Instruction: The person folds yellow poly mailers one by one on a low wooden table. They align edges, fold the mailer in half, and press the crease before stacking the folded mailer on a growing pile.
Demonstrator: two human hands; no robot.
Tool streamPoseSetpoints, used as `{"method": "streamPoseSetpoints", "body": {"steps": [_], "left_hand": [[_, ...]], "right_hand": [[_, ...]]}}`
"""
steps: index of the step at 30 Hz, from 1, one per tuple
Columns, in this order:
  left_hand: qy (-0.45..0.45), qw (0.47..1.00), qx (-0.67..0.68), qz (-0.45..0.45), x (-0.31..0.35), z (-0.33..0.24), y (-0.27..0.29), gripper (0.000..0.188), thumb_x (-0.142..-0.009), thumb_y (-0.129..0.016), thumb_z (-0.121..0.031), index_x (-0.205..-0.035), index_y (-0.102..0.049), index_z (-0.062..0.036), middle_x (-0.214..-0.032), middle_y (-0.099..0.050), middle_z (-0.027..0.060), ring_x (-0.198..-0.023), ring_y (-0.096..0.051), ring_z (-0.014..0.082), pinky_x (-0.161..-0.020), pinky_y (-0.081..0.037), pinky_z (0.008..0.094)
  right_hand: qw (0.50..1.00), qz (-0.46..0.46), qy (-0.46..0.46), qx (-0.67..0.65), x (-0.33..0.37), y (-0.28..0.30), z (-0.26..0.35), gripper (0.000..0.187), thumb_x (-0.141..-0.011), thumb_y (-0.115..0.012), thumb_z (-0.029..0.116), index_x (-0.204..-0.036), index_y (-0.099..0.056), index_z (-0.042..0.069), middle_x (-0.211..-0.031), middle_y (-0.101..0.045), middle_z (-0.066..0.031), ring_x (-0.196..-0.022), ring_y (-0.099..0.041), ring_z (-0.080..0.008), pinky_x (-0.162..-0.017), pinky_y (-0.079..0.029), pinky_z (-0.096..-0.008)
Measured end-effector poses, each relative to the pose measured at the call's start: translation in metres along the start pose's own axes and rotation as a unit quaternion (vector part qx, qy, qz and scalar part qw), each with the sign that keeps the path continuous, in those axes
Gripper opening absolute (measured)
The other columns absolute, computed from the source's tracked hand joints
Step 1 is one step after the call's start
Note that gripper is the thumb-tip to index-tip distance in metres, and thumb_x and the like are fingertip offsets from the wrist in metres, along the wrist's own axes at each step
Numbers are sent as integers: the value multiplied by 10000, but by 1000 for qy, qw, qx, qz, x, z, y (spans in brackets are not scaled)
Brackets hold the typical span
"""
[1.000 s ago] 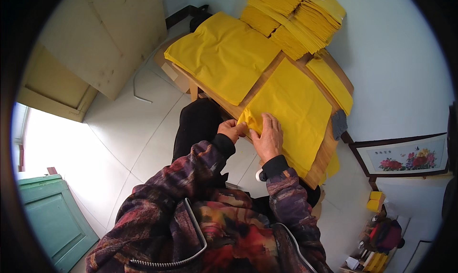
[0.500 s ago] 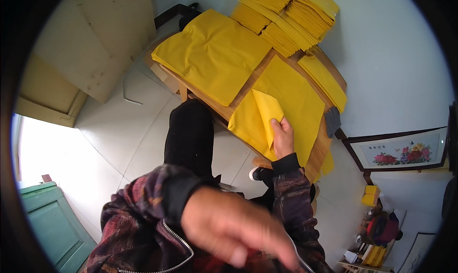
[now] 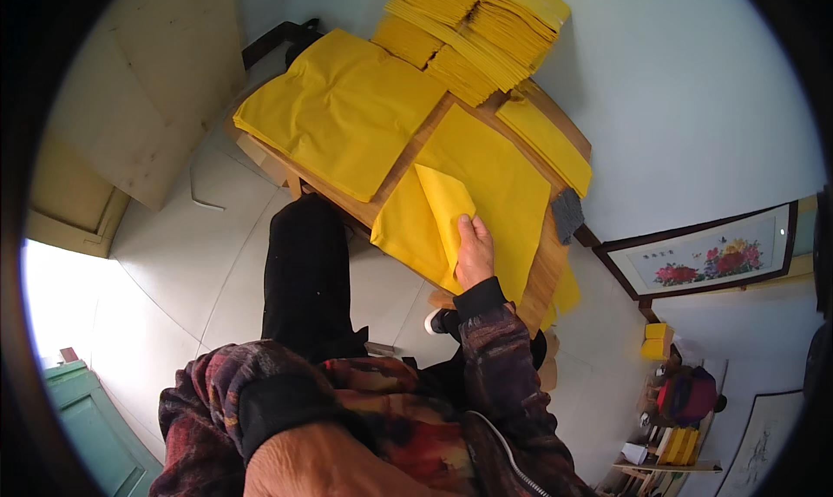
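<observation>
A large yellow sheet, paper or cloth I cannot tell, lies across the wooden table. Part of its near side is turned up into a fold, and my right hand is closed on that fold with the thumb on top. My left hand is low at the bottom edge of the picture, close to my body and away from the table. Only its wrist and back show; the fingers are out of sight. To the left of the sheet lies a flat stack of yellow sheets.
Thick bundles of folded yellow sheets are piled at the table's far end. A narrow yellow strip and a grey cloth lie along the right edge. A framed flower picture leans at the right. A green door is lower left.
My left hand has dropped toward my body, its fingers leaving the picture. The right hand keeps its hold on the fold. The whole view has shifted, so the table appears further left.
</observation>
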State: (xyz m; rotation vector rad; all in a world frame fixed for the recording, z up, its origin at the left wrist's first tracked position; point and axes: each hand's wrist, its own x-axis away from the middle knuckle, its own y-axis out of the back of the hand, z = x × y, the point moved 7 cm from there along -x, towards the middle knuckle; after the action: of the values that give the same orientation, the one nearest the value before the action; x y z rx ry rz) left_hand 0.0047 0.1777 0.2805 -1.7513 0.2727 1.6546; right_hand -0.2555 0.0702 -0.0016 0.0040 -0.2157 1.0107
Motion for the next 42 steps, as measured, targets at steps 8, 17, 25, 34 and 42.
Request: {"method": "streamPoseSetpoints", "body": {"steps": [8, 17, 25, 34, 42], "left_hand": [[-81, 993, -6, 86, -3, -7, 13, 428, -1021, -380, -147, -1309, -461, 159, -1358, -438, 368, -1344, -365, 459, -1116, -240, 540], [357, 720, -410, -433, 114, -13, 209, 196, -959, -600, -206, -876, -590, -28, -772, -601, 3, -720, -572, 77, -682, -475, 231], [336, 507, -748, -263, 174, 29, 287, 739, -934, -504, -482, -1421, -299, 34, -1454, -321, 318, -1374, -272, 470, -1141, -243, 461], [343, 495, -763, -235, 170, 45, 265, 758, -932, -497, -506, -1453, -291, 5, -1510, -247, 289, -1394, -246, 467, -1146, -232, 476], [325, 606, -678, -260, 168, 37, 245, 669, -937, -557, -389, -1453, -307, -43, -1511, -260, 267, -1399, -274, 419, -1131, -280, 425]], "right_hand": [[1000, -22, -13, 9, -1, 5, -3, 253, -1014, -485, 233, -1037, -579, -2, -981, -608, -30, -885, -551, -110, -814, -463, -263], [1000, 10, -20, 4, 6, 4, 0, 234, -999, -474, 207, -1028, -595, 8, -976, -602, -18, -862, -549, -104, -778, -466, -253], [992, 68, -58, -92, 4, -7, -8, 224, -991, -498, 221, -1078, -576, 30, -1027, -595, -24, -934, -588, -130, -856, -482, -253], [980, 118, -68, -142, 7, 7, -37, 277, -1013, -430, 268, -1188, -515, 71, -1138, -552, -30, -1045, -521, -147, -908, -427, -282], [995, 86, -15, -43, 7, 5, -13, 152, -992, -492, 170, -1027, -574, 47, -963, -593, 2, -871, -551, -100, -772, -463, -252]]}}
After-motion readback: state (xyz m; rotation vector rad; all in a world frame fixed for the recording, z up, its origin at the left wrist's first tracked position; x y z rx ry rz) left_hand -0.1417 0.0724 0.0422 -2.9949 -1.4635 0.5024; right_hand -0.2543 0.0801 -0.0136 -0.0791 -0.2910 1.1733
